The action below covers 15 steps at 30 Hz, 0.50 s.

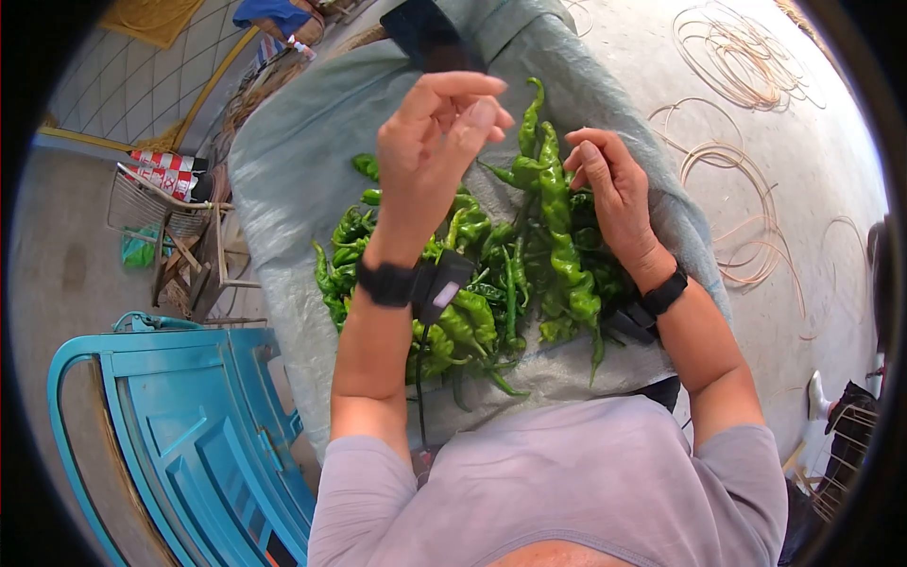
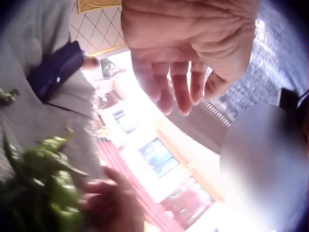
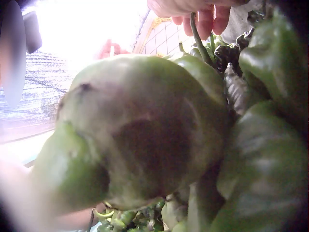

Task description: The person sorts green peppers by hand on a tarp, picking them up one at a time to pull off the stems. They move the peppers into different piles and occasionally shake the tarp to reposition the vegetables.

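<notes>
1. Bright and largely crisp in the head view, bowed toward black corners.
2. Glinting on the green chili peppers point(image 1: 570, 241), shadowed between them.
3. Washed out to white mid-frame in the left wrist view, blurred on the right hand point(image 2: 116, 203).
4. Glaring at upper left in the right wrist view, out of focus on the nearest green shape point(image 3: 135, 96), probably a pepper.

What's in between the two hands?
In the head view, long green peppers and some pale sheet show between the left hand and the right hand.
</notes>
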Available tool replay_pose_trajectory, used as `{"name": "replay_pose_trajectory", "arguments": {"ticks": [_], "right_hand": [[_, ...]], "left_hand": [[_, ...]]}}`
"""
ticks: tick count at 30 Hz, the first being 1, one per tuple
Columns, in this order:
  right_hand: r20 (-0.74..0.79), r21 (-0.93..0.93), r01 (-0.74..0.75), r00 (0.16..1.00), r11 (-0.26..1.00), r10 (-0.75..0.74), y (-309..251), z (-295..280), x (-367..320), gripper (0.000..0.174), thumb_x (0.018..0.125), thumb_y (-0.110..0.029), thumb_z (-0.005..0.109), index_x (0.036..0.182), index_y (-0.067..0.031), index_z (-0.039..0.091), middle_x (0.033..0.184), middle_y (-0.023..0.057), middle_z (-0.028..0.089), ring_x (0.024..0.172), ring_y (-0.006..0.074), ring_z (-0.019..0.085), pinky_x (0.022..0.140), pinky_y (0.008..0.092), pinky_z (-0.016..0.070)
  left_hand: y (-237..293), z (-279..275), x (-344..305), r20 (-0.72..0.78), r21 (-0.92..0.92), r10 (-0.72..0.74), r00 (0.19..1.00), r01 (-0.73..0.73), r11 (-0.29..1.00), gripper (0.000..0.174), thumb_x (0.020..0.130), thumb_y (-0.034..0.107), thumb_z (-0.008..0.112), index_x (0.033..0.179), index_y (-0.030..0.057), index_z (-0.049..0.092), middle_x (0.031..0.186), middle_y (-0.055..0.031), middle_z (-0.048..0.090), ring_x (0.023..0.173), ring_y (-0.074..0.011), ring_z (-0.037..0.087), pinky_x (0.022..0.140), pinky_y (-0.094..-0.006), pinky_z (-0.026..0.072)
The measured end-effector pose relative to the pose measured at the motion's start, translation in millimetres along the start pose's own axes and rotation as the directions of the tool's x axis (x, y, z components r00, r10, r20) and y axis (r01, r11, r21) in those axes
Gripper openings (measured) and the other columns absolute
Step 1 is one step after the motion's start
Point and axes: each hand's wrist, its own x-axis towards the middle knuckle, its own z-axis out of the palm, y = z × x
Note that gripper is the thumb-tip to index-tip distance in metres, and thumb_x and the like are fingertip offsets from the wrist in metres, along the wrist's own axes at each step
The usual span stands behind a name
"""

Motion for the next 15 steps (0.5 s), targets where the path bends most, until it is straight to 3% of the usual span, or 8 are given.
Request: {"name": "replay_pose_trajectory", "arguments": {"ticks": [3,5,6,9,15], "right_hand": [[-0.015,0.028,-0.017,1.000,0.999,0.017,2.7,1.3,0.3,0.021,0.104,-0.018,0.052,0.114,-0.0023,0.062,0.084,0.0019,0.064,0.071,0.0063,0.056,0.064,0.0221,0.0487],[-0.032,0.083,-0.072,0.997,0.994,0.075,8.7,3.8,-1.6,0.021,0.104,-0.018,0.052,0.113,-0.0021,0.063,0.084,0.0018,0.064,0.071,0.0063,0.056,0.064,0.0222,0.0489],[-0.001,0.046,-0.036,0.999,0.998,0.036,6.6,0.6,0.5,0.021,0.104,-0.018,0.053,0.113,-0.0020,0.063,0.084,0.0018,0.064,0.071,0.0062,0.056,0.064,0.0220,0.0486],[0.007,-0.020,-0.016,1.000,1.000,0.016,-0.2,0.3,0.7,0.021,0.104,-0.018,0.053,0.113,-0.0022,0.063,0.083,0.0013,0.063,0.070,0.0057,0.055,0.064,0.0214,0.0477],[0.019,-0.028,-0.003,1.000,1.000,0.003,3.8,3.0,0.6,0.021,0.104,-0.019,0.053,0.113,-0.0026,0.064,0.083,0.0006,0.063,0.070,0.0056,0.054,0.064,0.0208,0.0466]], "left_hand": [[58.1,-4.3,-3.9,0.182,-0.241,0.171,0.968,-0.125,0.962,0.038,0.101,0.034,0.053,0.118,0.0000,0.061,0.094,-0.0142,0.069,0.082,-0.0190,0.064,0.072,-0.0340,0.0514],[93.7,-4.5,-18.5,0.319,-0.371,0.211,0.924,-0.083,0.925,0.038,0.101,0.032,0.054,0.118,0.0000,0.061,0.095,-0.0141,0.069,0.083,-0.0192,0.063,0.073,-0.0340,0.0511],[109.2,-4.9,-27.2,0.380,-0.418,0.219,0.899,-0.044,0.907,0.037,0.100,0.032,0.054,0.118,0.0000,0.061,0.096,-0.0140,0.069,0.084,-0.0194,0.063,0.074,-0.0340,0.0509],[136.3,-3.1,-47.2,0.465,-0.436,0.186,0.866,0.041,0.899,0.036,0.099,0.030,0.055,0.117,0.0000,0.062,0.098,-0.0139,0.069,0.085,-0.0198,0.063,0.075,-0.0341,0.0504],[156.8,-0.4,-67.1,0.480,-0.385,0.103,0.871,0.103,0.917,0.033,0.098,0.026,0.056,0.117,0.0000,0.062,0.101,-0.0135,0.069,0.088,-0.0206,0.063,0.078,-0.0341,0.0495]]}}
